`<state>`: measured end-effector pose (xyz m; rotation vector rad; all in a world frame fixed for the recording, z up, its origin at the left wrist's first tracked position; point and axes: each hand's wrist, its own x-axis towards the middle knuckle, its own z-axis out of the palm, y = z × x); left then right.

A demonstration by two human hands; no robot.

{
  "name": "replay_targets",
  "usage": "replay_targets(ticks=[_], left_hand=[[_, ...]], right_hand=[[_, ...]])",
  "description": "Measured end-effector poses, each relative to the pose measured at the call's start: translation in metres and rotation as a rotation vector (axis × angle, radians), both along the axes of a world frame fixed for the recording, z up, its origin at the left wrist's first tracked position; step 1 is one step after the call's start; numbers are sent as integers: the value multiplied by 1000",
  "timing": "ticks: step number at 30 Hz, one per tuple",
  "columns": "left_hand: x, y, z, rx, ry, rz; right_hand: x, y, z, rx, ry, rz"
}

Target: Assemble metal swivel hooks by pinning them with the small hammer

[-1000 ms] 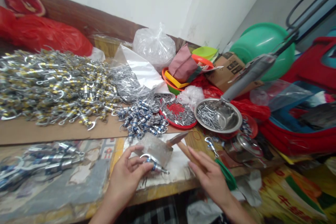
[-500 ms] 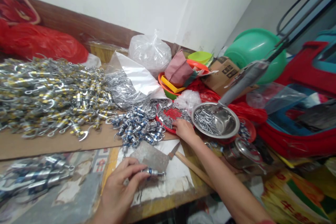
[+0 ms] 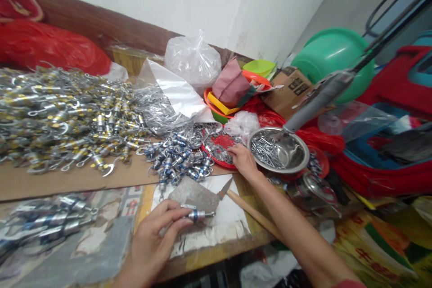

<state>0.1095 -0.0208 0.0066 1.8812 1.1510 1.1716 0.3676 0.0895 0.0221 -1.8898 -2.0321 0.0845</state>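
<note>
Between the thumb and fingers of my left hand is a small silver metal fitting with a blue band, held level above a flat grey metal block. My right hand reaches to the right edge of a red plate strewn with small metal parts. Its fingers are closed together, and what they hold, if anything, is too small to name. A heap of blue-banded fittings lies left of the plate. Beside the block lies a knife.
A steel bowl of pins stands right of my right hand. Yellow-banded fittings are heaped at left. Behind are plastic bags, a cardboard box and a green basin. A wooden stick crosses under my right forearm.
My right hand has moved slightly right and up along the plate's edge. The blue-banded fitting in my left hand sits slightly higher and further right. The camera view has shifted a little.
</note>
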Motion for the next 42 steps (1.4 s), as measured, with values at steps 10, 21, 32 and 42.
replay_targets(ticks=[10,21,32,42], left_hand=[[3,-2,-13,-7,-51,104],[1,-5,5,-13,-69,-22],[1,-11,26,-273,-89,-5],[1,-8,24,-425,-111,-24]], right_hand=[[-87,-98,15,-60,778,445],[-93,-123,15,-80,972,318],[-72,-139,18,476,221,806],[-76,-137,4,328,550,602]])
